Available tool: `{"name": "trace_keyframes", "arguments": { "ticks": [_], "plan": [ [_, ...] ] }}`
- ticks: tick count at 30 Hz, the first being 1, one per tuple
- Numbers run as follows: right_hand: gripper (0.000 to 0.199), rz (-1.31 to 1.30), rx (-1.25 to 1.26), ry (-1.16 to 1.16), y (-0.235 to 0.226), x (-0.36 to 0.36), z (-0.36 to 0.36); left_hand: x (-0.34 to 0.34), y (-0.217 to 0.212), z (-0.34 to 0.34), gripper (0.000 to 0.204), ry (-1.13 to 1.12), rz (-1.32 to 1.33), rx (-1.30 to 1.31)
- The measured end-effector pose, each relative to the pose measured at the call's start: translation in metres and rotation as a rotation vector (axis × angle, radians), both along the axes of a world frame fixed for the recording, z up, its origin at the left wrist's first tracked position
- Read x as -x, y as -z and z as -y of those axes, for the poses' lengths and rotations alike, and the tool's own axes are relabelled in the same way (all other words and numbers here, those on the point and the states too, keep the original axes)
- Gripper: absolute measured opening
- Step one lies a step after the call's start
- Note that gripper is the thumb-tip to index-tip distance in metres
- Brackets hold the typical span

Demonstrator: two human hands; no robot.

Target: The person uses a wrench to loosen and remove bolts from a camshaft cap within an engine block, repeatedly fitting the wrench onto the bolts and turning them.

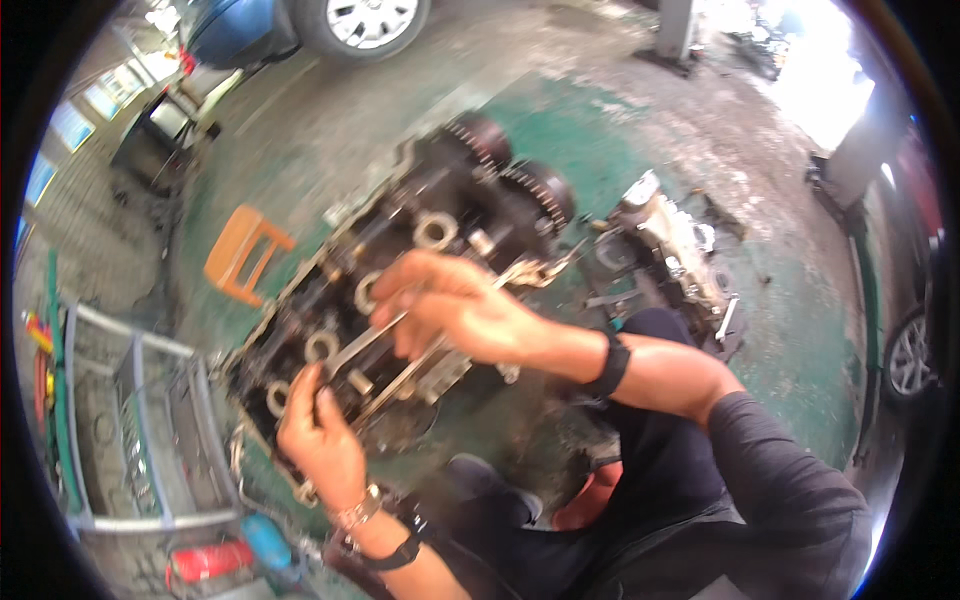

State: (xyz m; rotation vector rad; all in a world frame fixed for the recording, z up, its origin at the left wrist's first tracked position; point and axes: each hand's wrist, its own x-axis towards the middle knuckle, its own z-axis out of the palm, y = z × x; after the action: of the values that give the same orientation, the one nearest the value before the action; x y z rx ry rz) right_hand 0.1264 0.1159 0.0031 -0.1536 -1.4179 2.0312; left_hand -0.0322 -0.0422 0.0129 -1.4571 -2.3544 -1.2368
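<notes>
While the right hand [450,308] clamps a wrench [368,342] above an engine [425,190], the left hand [322,440] sits at its tip, grip unclear; blue-and-white panels [72,128], too blurred to read.

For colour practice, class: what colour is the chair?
Orange; the chair shows best in the head view.

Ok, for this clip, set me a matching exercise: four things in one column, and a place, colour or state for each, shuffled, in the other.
Things:
1. Metal tool
2. Stool
3. Left hand
4. Paired wheels on the engine

Descriptions:
A. Orange, standing left of the engine
B. Dark, with light marks along the rim
C. Gripped by the right hand
D. Has a bracelet and a black band below it on the wrist and forearm

Pairs: 1-C, 2-A, 3-D, 4-B
</notes>
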Motion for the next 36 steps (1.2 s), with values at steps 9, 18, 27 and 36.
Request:
{"name": "trace_keyframes", "arguments": {
  "ticks": [9, 18, 27, 36],
  "plan": [
    [0.025, 0.092, 0.047, 0.069, 0.0, -0.003, 0.001, -0.012, -0.006, -0.007, 0.027, 0.016, -0.057, 0.015],
    [0.017, 0.053, -0.17, 0.222, 0.003, -0.003, 0.027, -0.009, -0.004, -0.006, 0.024, 0.052, -0.037, -0.033],
    [0.022, -0.116, -0.919, 0.334, 0.001, -0.01, 0.06, -0.006, -0.002, -0.005, 0.024, 0.039, -0.038, -0.022],
    [0.017, -0.181, -0.969, 0.339, 0.004, 0.0, 0.06, -0.004, -0.004, 0.0, 0.024, 0.037, -0.042, -0.011]
  ]
}}
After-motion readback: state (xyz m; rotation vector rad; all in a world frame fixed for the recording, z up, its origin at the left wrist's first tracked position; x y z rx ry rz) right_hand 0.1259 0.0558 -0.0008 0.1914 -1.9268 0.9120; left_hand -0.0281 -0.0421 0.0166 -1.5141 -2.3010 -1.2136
